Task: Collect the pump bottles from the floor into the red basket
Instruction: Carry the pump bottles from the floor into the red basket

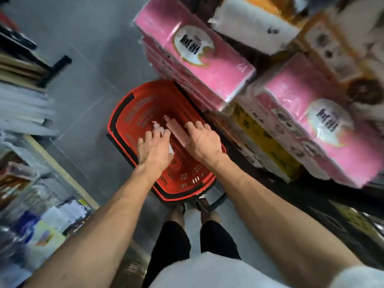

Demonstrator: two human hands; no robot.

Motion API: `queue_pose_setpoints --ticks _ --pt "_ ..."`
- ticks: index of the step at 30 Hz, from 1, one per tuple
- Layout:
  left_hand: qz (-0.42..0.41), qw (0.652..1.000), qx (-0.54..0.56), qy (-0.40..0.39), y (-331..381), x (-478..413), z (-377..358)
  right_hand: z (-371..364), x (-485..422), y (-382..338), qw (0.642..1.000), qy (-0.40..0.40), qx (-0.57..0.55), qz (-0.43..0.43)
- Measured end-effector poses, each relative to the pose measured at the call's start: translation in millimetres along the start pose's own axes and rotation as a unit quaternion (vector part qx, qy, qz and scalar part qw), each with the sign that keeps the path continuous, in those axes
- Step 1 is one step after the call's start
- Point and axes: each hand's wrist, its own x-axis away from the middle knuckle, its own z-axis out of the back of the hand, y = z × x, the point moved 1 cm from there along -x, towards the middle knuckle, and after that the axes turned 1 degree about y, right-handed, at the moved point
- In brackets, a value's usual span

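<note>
Hands are reaching into the red slotted plastic basket (122,113): left hand (154,149) spread over a white pump bottle (158,127), right hand (202,140) fingers apart beside a pale pink bottle (176,128), seemingly settling both flat.

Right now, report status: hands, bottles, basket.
Left hand on white pump bottle, right hand on pink pump bottle, grips unclear. Both over red basket. Nothing in the way.
</note>
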Motion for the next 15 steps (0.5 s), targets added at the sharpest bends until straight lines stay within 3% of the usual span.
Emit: queue_pose_setpoints --ticks 9,15 --pt "-0.120 0.990 -0.078 -0.009 12 71 51 48 124 -7 0.987 0.040 -0.078 -0.138" --pt "-0.217 0.966 -0.139 0.009 28 113 85 61 234 8 0.934 0.118 -0.150 -0.301"
